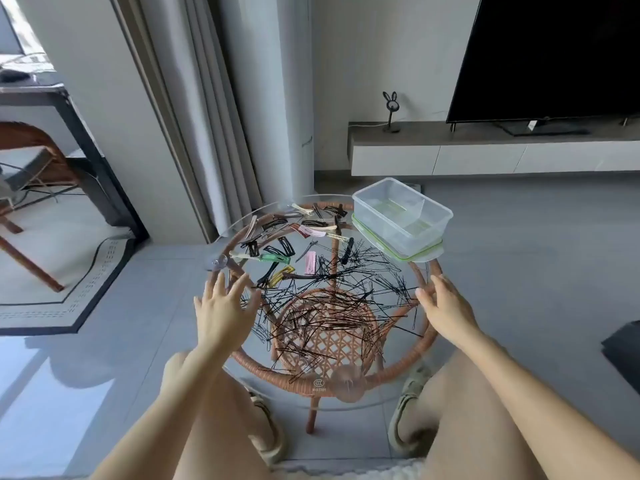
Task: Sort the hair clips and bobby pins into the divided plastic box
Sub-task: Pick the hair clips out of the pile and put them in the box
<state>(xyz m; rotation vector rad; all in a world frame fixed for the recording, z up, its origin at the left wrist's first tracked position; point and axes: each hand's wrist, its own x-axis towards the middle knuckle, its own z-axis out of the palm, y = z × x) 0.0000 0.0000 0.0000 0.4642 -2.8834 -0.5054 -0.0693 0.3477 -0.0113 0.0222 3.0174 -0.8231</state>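
Observation:
A round glass-topped rattan table (429, 336) carries a wide scatter of thin black bobby pins (332, 306) across its middle and near side. Several coloured and black hair clips (277, 251) lie on the far left part. The clear divided plastic box (403, 216) stands at the far right edge on its green-rimmed lid (420, 256), with nothing visible in its compartments. My left hand (223, 311) hovers over the table's left rim, fingers spread, holding nothing. My right hand (446, 306) rests at the right rim, fingers apart and holding nothing.
My knees and sandalled feet sit just under the table's near edge. A TV (554, 57) on a low cabinet (485, 150) is at the back right, curtains at the back centre, a wooden chair (31, 202) and rug to the left.

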